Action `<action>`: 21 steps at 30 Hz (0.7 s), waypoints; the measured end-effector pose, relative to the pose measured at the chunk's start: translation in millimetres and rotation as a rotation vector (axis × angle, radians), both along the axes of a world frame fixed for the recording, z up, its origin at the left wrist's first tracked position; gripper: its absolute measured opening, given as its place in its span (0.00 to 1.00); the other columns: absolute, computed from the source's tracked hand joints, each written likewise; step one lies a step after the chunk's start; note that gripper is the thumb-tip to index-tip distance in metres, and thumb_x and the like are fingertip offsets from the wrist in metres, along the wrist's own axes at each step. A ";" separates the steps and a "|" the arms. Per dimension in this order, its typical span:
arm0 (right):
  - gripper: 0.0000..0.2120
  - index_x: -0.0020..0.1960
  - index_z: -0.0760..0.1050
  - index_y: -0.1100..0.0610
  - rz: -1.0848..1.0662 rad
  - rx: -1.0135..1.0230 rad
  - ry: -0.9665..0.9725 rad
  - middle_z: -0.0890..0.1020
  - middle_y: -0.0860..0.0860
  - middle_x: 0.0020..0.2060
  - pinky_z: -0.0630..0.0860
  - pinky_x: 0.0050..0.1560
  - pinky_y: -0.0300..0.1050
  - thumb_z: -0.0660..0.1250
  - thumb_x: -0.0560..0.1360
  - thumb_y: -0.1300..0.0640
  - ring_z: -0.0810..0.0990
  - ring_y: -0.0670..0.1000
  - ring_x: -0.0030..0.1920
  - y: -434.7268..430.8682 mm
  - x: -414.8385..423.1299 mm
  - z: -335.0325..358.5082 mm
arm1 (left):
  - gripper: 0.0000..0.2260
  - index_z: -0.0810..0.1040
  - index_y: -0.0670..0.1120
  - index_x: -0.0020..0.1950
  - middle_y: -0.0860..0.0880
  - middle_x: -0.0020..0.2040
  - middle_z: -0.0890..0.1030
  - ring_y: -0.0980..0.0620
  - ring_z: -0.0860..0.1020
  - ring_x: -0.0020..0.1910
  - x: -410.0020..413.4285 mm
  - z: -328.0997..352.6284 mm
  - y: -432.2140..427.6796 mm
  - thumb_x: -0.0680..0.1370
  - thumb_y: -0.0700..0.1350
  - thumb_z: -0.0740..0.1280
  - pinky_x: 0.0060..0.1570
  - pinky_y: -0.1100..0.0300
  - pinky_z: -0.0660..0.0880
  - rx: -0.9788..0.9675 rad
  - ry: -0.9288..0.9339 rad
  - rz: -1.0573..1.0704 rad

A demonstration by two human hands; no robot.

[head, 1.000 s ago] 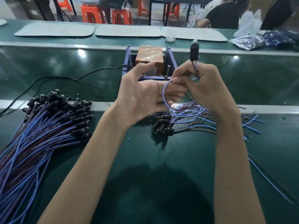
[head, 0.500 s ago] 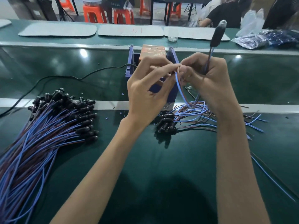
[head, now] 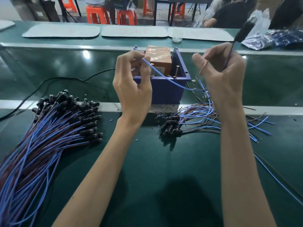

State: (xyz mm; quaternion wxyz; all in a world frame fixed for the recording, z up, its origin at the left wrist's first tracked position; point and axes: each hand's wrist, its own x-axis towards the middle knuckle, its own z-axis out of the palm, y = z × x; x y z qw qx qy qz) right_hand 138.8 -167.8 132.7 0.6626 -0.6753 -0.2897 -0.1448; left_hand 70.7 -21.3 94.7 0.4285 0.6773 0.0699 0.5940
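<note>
The left hand (head: 132, 86) pinches the end of a thin blue wire (head: 164, 74) between curled thumb and fingertips. The right hand (head: 224, 79), fingers curled, grips a thin brown wire (head: 203, 68), and a black cylindrical plug (head: 245, 32) rises above its knuckles. A blue plastic box (head: 167, 89) stands just behind both hands. A loose pile of wired black plugs (head: 170, 128) lies below them.
</note>
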 end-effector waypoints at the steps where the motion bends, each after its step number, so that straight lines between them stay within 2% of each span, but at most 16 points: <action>1: 0.11 0.37 0.69 0.52 -0.031 0.035 0.035 0.76 0.51 0.31 0.72 0.36 0.45 0.71 0.73 0.55 0.74 0.49 0.32 0.3 0.1 0.7 | 0.05 0.74 0.37 0.50 0.40 0.47 0.79 0.49 0.80 0.44 0.3 -0.7 0.9 0.79 0.39 0.64 0.46 0.62 0.75 -0.010 0.004 -0.002; 4: 0.17 0.34 0.69 0.53 -0.019 0.141 0.172 0.75 0.45 0.27 0.65 0.26 0.35 0.60 0.79 0.48 0.73 0.46 0.26 1.5 -0.5 1.4 | 0.02 0.72 0.41 0.49 0.43 0.45 0.77 0.45 0.79 0.42 0.9 -4.2 3.9 0.79 0.35 0.62 0.46 0.60 0.75 0.012 0.008 0.005; 6: 0.22 0.36 0.73 0.54 0.005 0.183 0.248 0.75 0.47 0.30 0.60 0.22 0.34 0.52 0.83 0.47 0.70 0.44 0.26 1.8 -1.0 0.3 | 0.09 0.67 0.47 0.50 0.44 0.45 0.76 0.43 0.79 0.42 0.8 -4.0 4.6 0.79 0.33 0.59 0.46 0.56 0.76 0.026 -0.004 0.016; 8: 0.24 0.37 0.75 0.55 0.034 0.227 0.290 0.70 0.50 0.31 0.57 0.21 0.34 0.48 0.84 0.48 0.66 0.44 0.25 1.7 -0.7 -0.2 | 0.09 0.65 0.49 0.51 0.43 0.46 0.75 0.45 0.80 0.42 1.1 -4.4 5.1 0.80 0.34 0.57 0.46 0.58 0.76 0.028 -0.023 0.007; 10: 0.25 0.38 0.76 0.56 0.059 0.230 0.315 0.69 0.49 0.29 0.56 0.22 0.33 0.47 0.84 0.49 0.65 0.44 0.24 2.1 -0.6 0.4 | 0.07 0.68 0.43 0.53 0.40 0.47 0.75 0.47 0.81 0.42 1.8 -7.6 6.1 0.80 0.34 0.55 0.47 0.60 0.76 0.035 -0.030 -0.002; 13: 0.26 0.37 0.78 0.57 0.065 0.168 0.333 0.75 0.48 0.27 0.56 0.22 0.33 0.49 0.84 0.49 0.67 0.45 0.24 2.5 -2.2 2.3 | 0.16 0.71 0.33 0.57 0.36 0.45 0.74 0.46 0.81 0.43 1.2 -9.7 5.7 0.74 0.30 0.49 0.49 0.56 0.78 0.039 0.007 -0.015; 15: 0.24 0.40 0.79 0.57 0.086 0.128 0.364 0.77 0.48 0.28 0.57 0.23 0.33 0.50 0.84 0.50 0.69 0.45 0.26 3.2 -3.7 3.3 | 0.21 0.71 0.31 0.60 0.37 0.46 0.74 0.48 0.81 0.43 -0.8 -8.1 4.8 0.71 0.28 0.48 0.49 0.55 0.79 0.045 0.025 -0.023; 17: 0.22 0.45 0.79 0.55 0.102 0.105 0.395 0.78 0.47 0.30 0.58 0.24 0.34 0.51 0.84 0.49 0.69 0.44 0.27 3.6 -5.0 3.4 | 0.22 0.70 0.31 0.62 0.38 0.51 0.71 0.51 0.81 0.43 -1.1 -6.5 6.0 0.72 0.29 0.47 0.49 0.57 0.79 0.037 0.036 -0.017; 19: 0.20 0.47 0.79 0.56 0.102 0.095 0.407 0.78 0.48 0.32 0.58 0.23 0.34 0.52 0.84 0.49 0.69 0.44 0.27 2.9 -5.0 3.3 | 0.20 0.68 0.31 0.64 0.37 0.58 0.69 0.52 0.82 0.48 0.7 -5.6 8.8 0.75 0.30 0.48 0.53 0.61 0.78 -0.003 0.080 -0.008; 21: 0.18 0.49 0.79 0.59 0.079 0.040 0.382 0.79 0.50 0.34 0.59 0.22 0.34 0.54 0.83 0.52 0.69 0.43 0.27 1.1 -3.6 2.6 | 0.17 0.67 0.32 0.66 0.36 0.64 0.69 0.51 0.80 0.56 3.3 -7.2 13.5 0.79 0.32 0.49 0.58 0.60 0.76 -0.051 0.157 -0.005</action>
